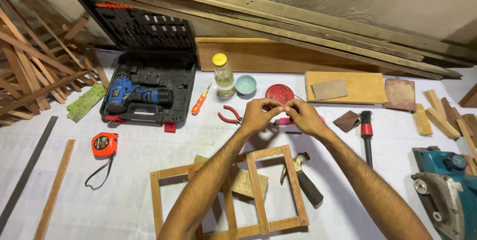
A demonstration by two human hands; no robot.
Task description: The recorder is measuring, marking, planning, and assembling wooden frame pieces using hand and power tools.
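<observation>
My left hand [258, 116] and my right hand [304, 117] meet fingertip to fingertip above the white table, pinching something tiny between them that I cannot make out. Just behind the fingers lies a round red tin [279, 93]. Under my right hand a pink-handled tool [284, 120] peeks out. Below my forearms lies a wooden frame [258, 190] with several openings, and a hammer [304, 179] rests at its right side.
An open black case [149, 83] holds a blue cordless drill [134, 95]. Nearby are an orange tape measure [104, 143], orange screwdriver [200, 101], red pliers [229, 115], oil bottle [223, 76], teal bowl [245, 84], a brush [366, 125], a teal power tool [447, 185], wood strips and blocks.
</observation>
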